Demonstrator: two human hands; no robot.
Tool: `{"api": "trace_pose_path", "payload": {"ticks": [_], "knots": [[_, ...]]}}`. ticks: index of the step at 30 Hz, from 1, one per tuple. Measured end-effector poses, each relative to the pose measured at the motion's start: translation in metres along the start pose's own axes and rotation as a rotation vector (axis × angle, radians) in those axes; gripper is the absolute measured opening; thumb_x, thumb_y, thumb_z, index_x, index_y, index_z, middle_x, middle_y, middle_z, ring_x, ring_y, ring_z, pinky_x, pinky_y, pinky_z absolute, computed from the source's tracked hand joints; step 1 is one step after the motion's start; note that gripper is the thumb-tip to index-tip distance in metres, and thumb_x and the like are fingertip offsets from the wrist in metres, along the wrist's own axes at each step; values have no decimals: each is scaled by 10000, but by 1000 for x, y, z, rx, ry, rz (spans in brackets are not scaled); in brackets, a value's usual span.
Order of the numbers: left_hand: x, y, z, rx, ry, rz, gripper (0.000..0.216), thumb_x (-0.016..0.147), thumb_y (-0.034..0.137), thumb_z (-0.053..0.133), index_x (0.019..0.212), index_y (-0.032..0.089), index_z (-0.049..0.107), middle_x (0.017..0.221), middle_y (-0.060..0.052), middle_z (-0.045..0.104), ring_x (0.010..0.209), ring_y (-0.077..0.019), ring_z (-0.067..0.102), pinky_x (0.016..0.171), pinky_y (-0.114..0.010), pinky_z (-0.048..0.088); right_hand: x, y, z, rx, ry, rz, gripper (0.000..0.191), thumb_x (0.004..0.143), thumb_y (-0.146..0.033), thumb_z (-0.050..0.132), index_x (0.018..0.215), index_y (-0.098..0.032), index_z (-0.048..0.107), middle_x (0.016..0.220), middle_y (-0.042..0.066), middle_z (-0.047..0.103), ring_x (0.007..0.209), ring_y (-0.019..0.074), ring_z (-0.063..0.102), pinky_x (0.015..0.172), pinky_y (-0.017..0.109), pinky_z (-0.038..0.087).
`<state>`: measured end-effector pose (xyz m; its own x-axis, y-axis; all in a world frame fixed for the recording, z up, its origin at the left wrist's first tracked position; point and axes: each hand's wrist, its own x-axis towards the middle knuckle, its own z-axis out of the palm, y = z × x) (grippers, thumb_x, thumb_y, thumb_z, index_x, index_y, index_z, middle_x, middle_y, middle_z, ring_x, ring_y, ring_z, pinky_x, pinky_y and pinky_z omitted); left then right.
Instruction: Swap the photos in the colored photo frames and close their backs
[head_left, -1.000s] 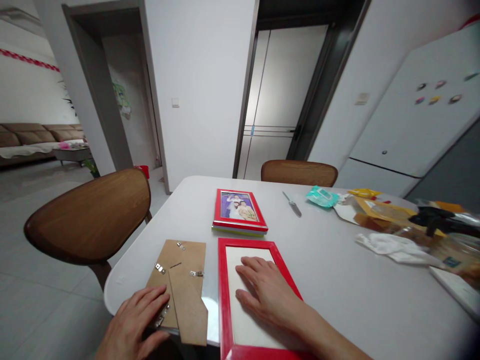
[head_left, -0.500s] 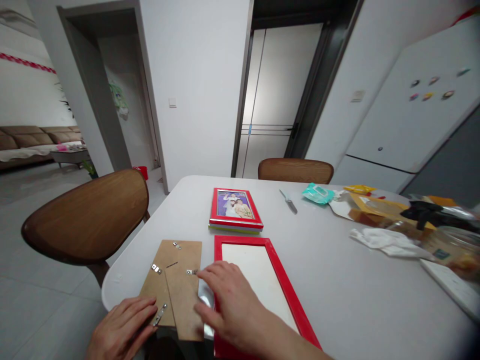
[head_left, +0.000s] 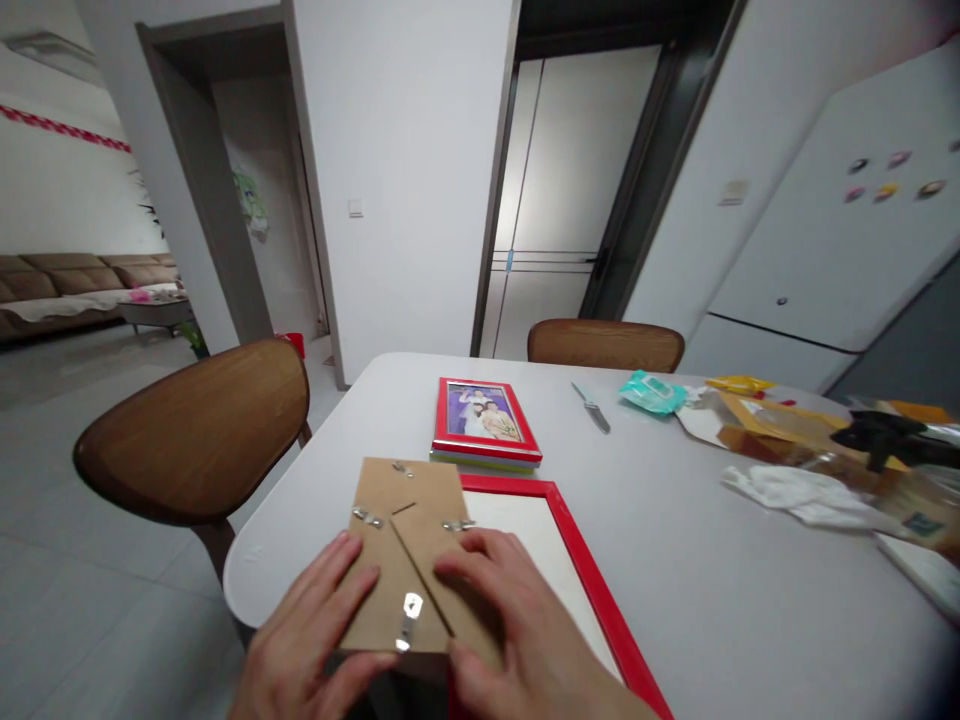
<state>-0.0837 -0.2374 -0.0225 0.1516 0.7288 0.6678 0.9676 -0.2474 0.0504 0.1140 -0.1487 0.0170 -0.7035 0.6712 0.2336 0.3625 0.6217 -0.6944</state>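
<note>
A brown picture frame backing board [head_left: 379, 565] is between my hands, with small metal clips along its edges and a stand flap on it. My left hand [head_left: 307, 625] grips its lower left side, thumb at the near edge. On the other side, my right hand [head_left: 525, 625] holds the flap and lower right edge. The board covers the left part of a large red picture frame [head_left: 581, 550] with a whitish panel inside. Behind them lies a stack of smaller frames [head_left: 487, 450], its top one red with a photo of people.
On the white table [head_left: 697, 590] a knife [head_left: 592, 408] lies beyond the large frame. A teal packet [head_left: 651, 392], white tissue [head_left: 799, 494] and several wrappings [head_left: 772, 425] occupy the right side. Wooden chairs stand at the left [head_left: 195, 435] and the far side [head_left: 606, 343].
The backing board has moved right, over the left part of the large red frame. My right hand has gone from hovering at its edge to gripping it, and my left hand has moved right too.
</note>
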Motion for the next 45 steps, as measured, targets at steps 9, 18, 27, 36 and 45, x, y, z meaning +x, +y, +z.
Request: {"api": "trace_pose_path", "payload": {"ticks": [9, 18, 27, 36, 45], "knots": [[34, 71, 65, -199, -218, 119, 394, 757, 399, 497, 1005, 101, 565, 1111, -178, 565, 1036, -278, 518, 800, -371, 497, -61, 84, -39, -246, 34, 146, 375, 604, -176, 468, 961, -228, 568, 1090, 89, 486, 1041, 232, 441, 880, 366, 373], [35, 65, 63, -289, -451, 35, 440, 698, 436, 547, 1044, 165, 538, 1164, -143, 532, 1093, -312, 459, 872, -548, 371, -53, 95, -22, -411, 55, 98, 369, 649, -196, 480, 1005, -251, 565, 1120, 84, 485, 1025, 251, 429, 855, 422, 347], [38, 72, 56, -451, -624, -97, 210, 659, 287, 610, 830, 175, 564, 1187, -112, 521, 1131, -259, 431, 972, -506, 257, -51, 79, -23, -499, -107, -169, 304, 789, -295, 438, 1079, -335, 520, 1206, 43, 441, 1068, 238, 378, 864, 421, 321], [40, 69, 53, -418, -650, -84, 201, 644, 263, 601, 816, 167, 555, 1197, -122, 509, 1137, -264, 423, 972, -504, 262, -47, 74, -32, -466, -130, -201, 296, 752, -283, 481, 1040, -265, 549, 1134, 61, 484, 1027, 215, 411, 857, 366, 343], [39, 68, 58, -387, -670, -72, 210, 568, 215, 630, 758, 168, 552, 1190, -134, 510, 1129, -288, 426, 953, -527, 277, -22, 111, -37, -674, 81, 135, 249, 792, -205, 386, 923, -202, 598, 947, 86, 540, 841, 210, 465, 712, 353, 394]]}}
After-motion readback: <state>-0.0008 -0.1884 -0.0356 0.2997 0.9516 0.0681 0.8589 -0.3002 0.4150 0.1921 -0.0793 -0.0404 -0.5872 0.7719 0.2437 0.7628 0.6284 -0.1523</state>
